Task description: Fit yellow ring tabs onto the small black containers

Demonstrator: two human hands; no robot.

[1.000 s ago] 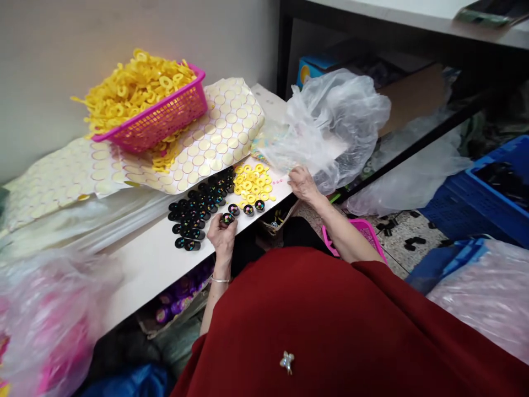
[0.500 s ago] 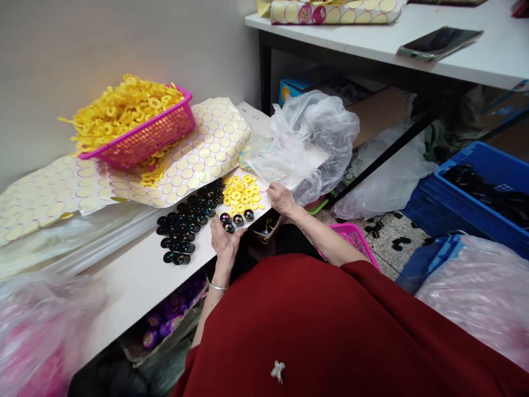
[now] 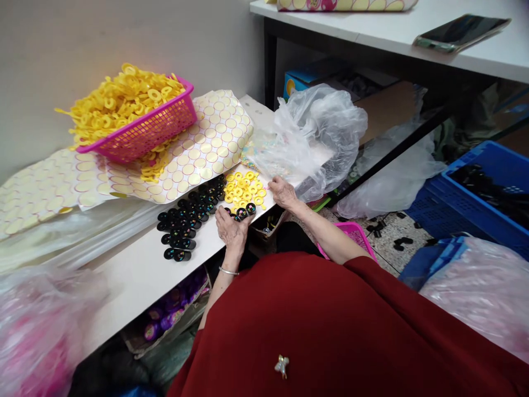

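My left hand (image 3: pixel 231 227) rests at the front edge of the white shelf (image 3: pixel 144 270), its fingers curled over the small black round caps (image 3: pixel 242 212) by the edge. A cluster of black caps (image 3: pixel 185 220) lies to its left. Loose yellow rings (image 3: pixel 244 189) lie just beyond it. My right hand (image 3: pixel 283 192) sits right of the yellow rings, fingers bent at the edge of a clear plastic bag (image 3: pixel 314 138); what it pinches is too small to make out.
A pink basket (image 3: pixel 142 135) heaped with yellow rings stands on sticker sheets (image 3: pixel 206 146) at the back. A phone (image 3: pixel 460 30) lies on the upper table. A blue crate (image 3: pixel 475 193), plastic bags and a small pink basket (image 3: pixel 355 234) sit on the floor at right.
My left hand has shifted right along the shelf edge onto the front row of caps. My right hand stays beside the bag. The camera view has swung slightly.
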